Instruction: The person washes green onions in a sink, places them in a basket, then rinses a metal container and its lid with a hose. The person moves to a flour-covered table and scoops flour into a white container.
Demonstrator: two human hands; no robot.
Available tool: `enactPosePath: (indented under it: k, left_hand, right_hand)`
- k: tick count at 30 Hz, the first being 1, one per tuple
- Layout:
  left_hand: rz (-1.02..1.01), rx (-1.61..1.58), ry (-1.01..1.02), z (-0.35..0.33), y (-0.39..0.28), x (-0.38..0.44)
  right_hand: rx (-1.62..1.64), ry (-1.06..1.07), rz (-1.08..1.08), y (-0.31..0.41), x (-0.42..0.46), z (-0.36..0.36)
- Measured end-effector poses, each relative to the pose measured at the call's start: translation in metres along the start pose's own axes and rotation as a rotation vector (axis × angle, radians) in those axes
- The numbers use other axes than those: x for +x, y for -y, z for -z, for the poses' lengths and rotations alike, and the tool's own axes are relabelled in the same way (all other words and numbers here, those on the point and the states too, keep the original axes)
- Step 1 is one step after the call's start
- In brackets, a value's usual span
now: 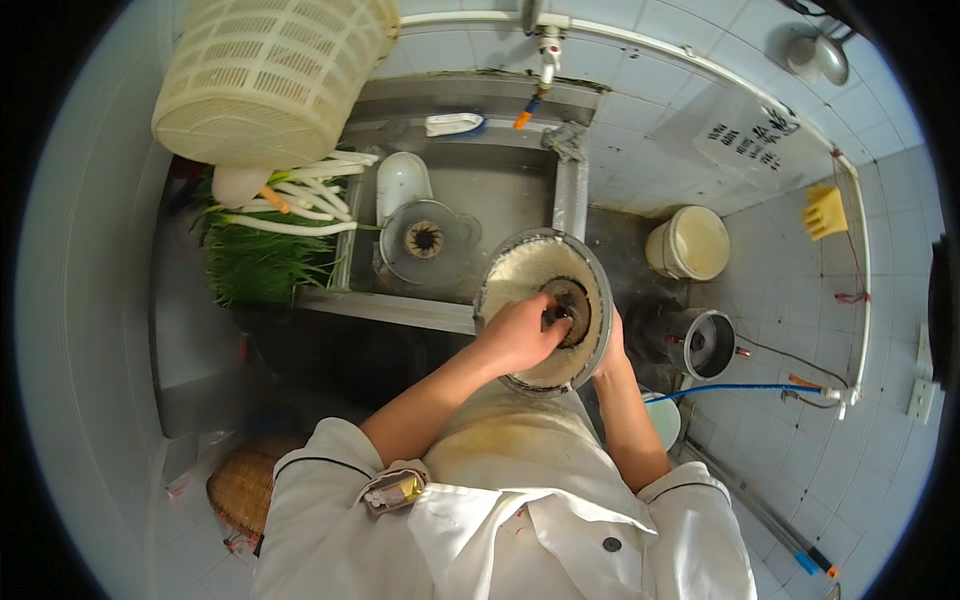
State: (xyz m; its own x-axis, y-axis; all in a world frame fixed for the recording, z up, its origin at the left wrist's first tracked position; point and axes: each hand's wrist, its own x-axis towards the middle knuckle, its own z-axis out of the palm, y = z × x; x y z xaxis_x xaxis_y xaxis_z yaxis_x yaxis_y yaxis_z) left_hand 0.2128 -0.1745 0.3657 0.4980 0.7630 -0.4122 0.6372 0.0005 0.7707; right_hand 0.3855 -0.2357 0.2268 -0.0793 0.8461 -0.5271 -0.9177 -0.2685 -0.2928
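Observation:
A round metal pan-like machine part [523,271], coated inside with pale, wet-looking residue, is held tilted in front of my apron. At its middle sits a dark, rough disc [576,294] with a hole. My left hand [521,334] reaches over the rim, thumb and fingertips gripping the disc at the hole. My right hand [611,346] supports the part from its right side, with most of the fingers hidden behind it. Just beyond, in the steel sink [495,180], lie a clear round cover [442,255] with a toothed centre and a white oblong dish [403,180].
Left of the sink, scallions [259,259] lie under a tall plastic basket [247,97]. On the right stand a cylindrical metal machine [709,345] and a pale bucket [688,244]. A blue hose [739,388] crosses nearby. A brush [454,124] rests on the sink's back ledge.

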Motion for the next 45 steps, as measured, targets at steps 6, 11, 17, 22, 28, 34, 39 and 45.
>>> enactPosePath:
  k: [6, 11, 17, 22, 28, 34, 39, 45]
  left_hand:
    - [0.088, -0.187, 0.103, 0.019, 0.022, 0.003]
    - [-0.055, -0.159, 0.100, 0.041, 0.057, 0.039]
    - [-0.023, -0.212, 0.313, 0.080, 0.103, 0.077]
    - [0.334, -0.641, 0.638, 0.145, 0.119, 0.110]
    - [0.465, -1.232, 0.779, 0.232, 0.185, 0.129]
    - [0.342, -1.557, 0.581, 0.263, 0.282, 0.142]
    - [0.411, -0.977, 0.225, 0.284, 0.303, 0.215]
    - [0.586, 0.173, 0.043, 0.252, 0.413, 0.315]
  right_hand:
    - [0.062, -0.017, 0.008, -0.021, 0.007, -0.006]
    - [0.004, -0.085, 0.020, -0.026, 0.043, -0.020]
    - [-0.156, -0.118, 0.026, -0.044, 0.077, -0.115]
    - [0.008, -0.118, 0.005, -0.059, 0.113, -0.111]
    - [0.093, -0.174, -0.024, -0.066, 0.153, -0.109]
    - [0.131, -0.129, -0.020, -0.055, 0.173, -0.100]
    - [0.094, -0.086, -0.012, -0.048, 0.188, -0.037]
    - [-0.580, -0.525, 0.081, -0.036, 0.278, -0.048]
